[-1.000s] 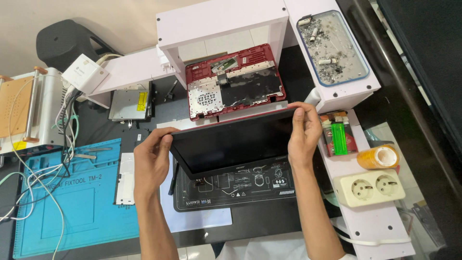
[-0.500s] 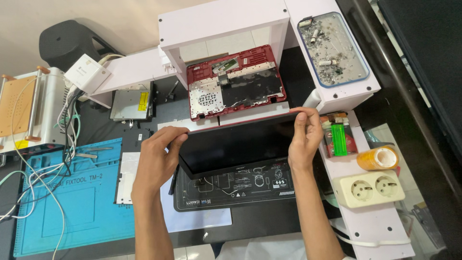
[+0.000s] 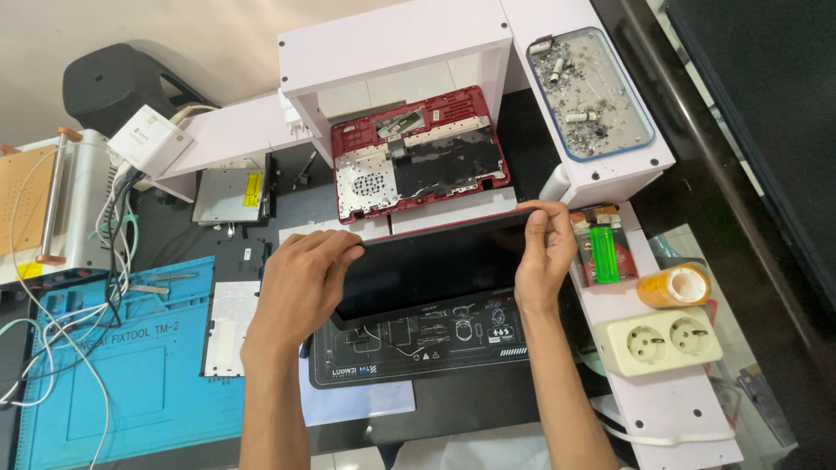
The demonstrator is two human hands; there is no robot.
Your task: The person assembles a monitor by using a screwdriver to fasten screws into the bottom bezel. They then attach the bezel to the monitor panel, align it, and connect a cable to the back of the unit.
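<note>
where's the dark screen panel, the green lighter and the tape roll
dark screen panel (image 3: 431,265), head view, middle of its glass face
green lighter (image 3: 603,254), head view, middle of its body
tape roll (image 3: 673,285), head view, its orange outer side

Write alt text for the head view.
Two bare hands, left hand and right hand, grip a dark laptop screen panel by its side edges over a black work mat. Behind it lies an opened red laptop base.
</note>
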